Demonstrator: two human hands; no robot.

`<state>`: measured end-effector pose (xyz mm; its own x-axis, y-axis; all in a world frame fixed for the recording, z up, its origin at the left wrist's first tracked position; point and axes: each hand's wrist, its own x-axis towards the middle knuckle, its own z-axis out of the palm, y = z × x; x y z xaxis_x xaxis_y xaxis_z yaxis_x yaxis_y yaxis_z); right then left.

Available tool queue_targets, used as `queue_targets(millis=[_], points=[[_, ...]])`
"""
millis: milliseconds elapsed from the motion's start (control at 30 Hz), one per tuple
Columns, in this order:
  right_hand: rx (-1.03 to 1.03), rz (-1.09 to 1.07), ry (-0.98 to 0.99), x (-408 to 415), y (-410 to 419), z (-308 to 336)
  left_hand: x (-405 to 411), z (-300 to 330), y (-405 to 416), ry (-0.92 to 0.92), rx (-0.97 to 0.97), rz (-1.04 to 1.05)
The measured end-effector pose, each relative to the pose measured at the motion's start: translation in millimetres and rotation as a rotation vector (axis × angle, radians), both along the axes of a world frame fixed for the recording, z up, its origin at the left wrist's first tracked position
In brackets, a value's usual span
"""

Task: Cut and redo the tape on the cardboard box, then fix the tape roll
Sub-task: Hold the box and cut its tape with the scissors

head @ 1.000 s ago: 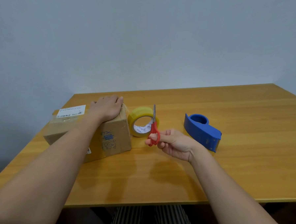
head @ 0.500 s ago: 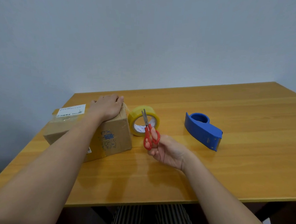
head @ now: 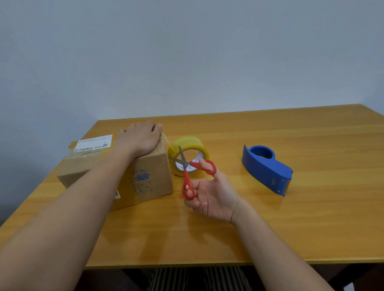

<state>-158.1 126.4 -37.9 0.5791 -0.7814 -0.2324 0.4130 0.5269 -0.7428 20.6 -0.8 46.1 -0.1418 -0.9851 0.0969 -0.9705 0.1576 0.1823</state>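
The left hand (head: 140, 138) rests flat on the light, dentable box (head: 149, 178), steadying it. The right hand (head: 210, 197) grips the scissors (head: 188, 169) by their red loops, blades spread

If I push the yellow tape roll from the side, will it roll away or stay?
The tape roll stands on its round edge, so it would likely roll. The cardboard box beside it may stop it leftward. It probably weighs little: its core is hollow.
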Motion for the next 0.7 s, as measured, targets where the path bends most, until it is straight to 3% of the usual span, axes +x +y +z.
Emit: queue_targets(millis=[700], points=[[0.032, -0.143, -0.017, 27.9, -24.8, -3.1, -0.2, -1.1, -0.6, 0.017, -0.012, -0.001]])
